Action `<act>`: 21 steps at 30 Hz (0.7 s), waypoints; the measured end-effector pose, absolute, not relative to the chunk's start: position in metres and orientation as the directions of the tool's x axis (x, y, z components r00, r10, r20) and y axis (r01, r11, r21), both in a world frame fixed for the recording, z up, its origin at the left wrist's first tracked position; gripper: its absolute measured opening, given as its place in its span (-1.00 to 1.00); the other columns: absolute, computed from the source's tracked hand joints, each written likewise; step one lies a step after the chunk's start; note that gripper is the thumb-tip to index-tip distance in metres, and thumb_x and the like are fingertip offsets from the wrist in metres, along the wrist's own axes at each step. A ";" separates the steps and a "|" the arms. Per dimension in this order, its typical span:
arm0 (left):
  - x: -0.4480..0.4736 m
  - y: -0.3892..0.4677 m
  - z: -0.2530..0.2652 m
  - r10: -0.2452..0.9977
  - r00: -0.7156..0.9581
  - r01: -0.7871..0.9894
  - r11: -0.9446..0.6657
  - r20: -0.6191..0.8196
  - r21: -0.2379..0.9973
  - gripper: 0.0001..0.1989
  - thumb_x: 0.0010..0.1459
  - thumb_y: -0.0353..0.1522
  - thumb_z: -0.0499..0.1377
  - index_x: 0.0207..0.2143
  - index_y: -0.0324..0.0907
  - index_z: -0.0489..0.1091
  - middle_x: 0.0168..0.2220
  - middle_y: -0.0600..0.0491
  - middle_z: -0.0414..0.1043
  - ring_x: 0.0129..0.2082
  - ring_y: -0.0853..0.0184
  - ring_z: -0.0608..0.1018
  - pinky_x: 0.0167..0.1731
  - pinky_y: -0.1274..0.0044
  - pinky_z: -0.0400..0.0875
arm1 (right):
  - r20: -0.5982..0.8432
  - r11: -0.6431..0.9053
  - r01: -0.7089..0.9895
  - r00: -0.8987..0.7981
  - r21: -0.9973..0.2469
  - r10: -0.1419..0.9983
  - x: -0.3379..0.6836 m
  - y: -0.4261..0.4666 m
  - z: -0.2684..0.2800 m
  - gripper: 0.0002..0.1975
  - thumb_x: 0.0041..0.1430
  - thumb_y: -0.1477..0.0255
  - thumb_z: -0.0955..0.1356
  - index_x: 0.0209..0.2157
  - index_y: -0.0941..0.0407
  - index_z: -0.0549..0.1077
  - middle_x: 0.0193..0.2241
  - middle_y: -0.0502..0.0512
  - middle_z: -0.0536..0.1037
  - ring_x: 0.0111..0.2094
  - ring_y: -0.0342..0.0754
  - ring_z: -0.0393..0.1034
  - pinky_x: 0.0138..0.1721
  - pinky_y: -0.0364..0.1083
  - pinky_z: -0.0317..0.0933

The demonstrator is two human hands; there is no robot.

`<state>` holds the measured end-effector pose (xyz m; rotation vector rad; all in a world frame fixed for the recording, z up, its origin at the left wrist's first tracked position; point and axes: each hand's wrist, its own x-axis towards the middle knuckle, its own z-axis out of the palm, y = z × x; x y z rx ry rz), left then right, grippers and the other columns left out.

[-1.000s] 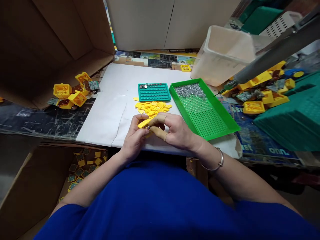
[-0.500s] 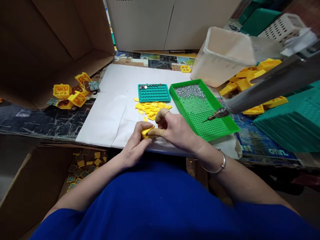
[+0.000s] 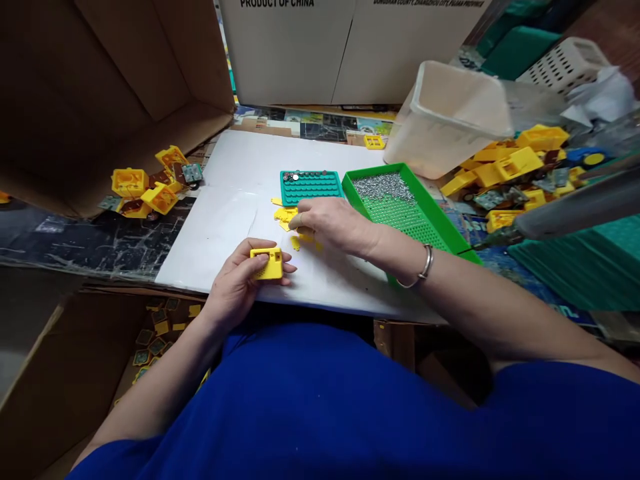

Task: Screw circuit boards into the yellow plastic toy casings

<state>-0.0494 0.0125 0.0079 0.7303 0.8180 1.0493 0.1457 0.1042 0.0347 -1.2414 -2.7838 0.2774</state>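
Note:
My left hand (image 3: 236, 279) grips a small square yellow plastic case (image 3: 271, 268) with an opening along its upper edge, thumb on its face. My right hand (image 3: 333, 225) is at the pile of flat yellow plastic pieces (image 3: 285, 215), its fingers bent down and pressed together over them. Whatever those fingertips may hold is hidden. Just behind that hand lies a teal ridged tray (image 3: 313, 188) with several round button cells along its far edge. A green perforated tray (image 3: 435, 223) of small silver screws (image 3: 383, 187) stands to the right.
An electric screwdriver (image 3: 560, 217) hangs at the right, bit pointing left. Behind it are yellow cases (image 3: 520, 163) and a clear plastic bin (image 3: 450, 127). Open yellow cases (image 3: 129, 181) with circuit boards lie at left, near a cardboard box (image 3: 150, 80). Another box (image 3: 40, 360) sits below the table edge.
My right hand has left the yellow case and moved up to the yellow pieces. My left hand has shifted left and turned the case's face upward. The screwdriver has swung right.

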 end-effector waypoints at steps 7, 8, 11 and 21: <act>-0.060 0.015 0.009 0.944 0.183 -0.428 0.327 -0.274 0.842 -0.80 0.05 -0.40 0.24 -0.23 -0.22 0.37 -0.29 -0.05 0.61 -0.29 0.20 0.67 -0.37 0.46 0.57 | -0.027 0.636 0.750 -0.650 -0.179 0.759 0.136 0.088 0.027 -0.84 0.17 0.41 0.44 -0.44 0.19 0.58 -0.41 0.20 0.51 -0.41 -0.04 0.29 -0.43 -0.05 -0.07; -0.059 0.016 0.009 0.946 0.178 -0.423 0.321 -0.270 0.848 -0.80 0.05 -0.40 0.24 -0.23 -0.22 0.37 -0.30 -0.04 0.61 -0.30 0.21 0.67 -0.38 0.46 0.57 | -0.028 0.611 0.774 -0.623 -0.166 0.782 0.133 0.087 0.025 -0.80 0.16 0.36 0.45 -0.44 0.21 0.58 -0.42 0.23 0.52 -0.42 -0.03 0.30 -0.44 -0.05 -0.06; -0.054 0.018 0.009 0.952 0.177 -0.406 0.301 -0.249 0.863 -0.78 0.04 -0.39 0.26 -0.23 -0.21 0.36 -0.30 -0.03 0.61 -0.32 0.21 0.67 -0.38 0.44 0.57 | -0.024 0.562 0.816 -0.570 -0.134 0.822 0.128 0.082 0.024 -0.85 0.15 0.45 0.41 -0.42 0.23 0.58 -0.43 0.26 0.54 -0.43 0.00 0.35 -0.47 -0.05 -0.03; -0.030 0.022 0.009 0.918 0.313 -0.428 0.365 -0.243 0.827 -0.75 0.03 -0.36 0.26 -0.23 -0.20 0.34 -0.33 -0.01 0.58 -0.32 0.18 0.66 -0.37 0.39 0.58 | 0.353 0.627 0.439 -0.556 -0.643 0.752 0.167 0.049 0.024 -0.88 0.27 0.46 0.31 -0.26 0.13 0.50 -0.42 0.02 0.58 -0.41 -0.16 0.42 -0.35 -0.15 0.28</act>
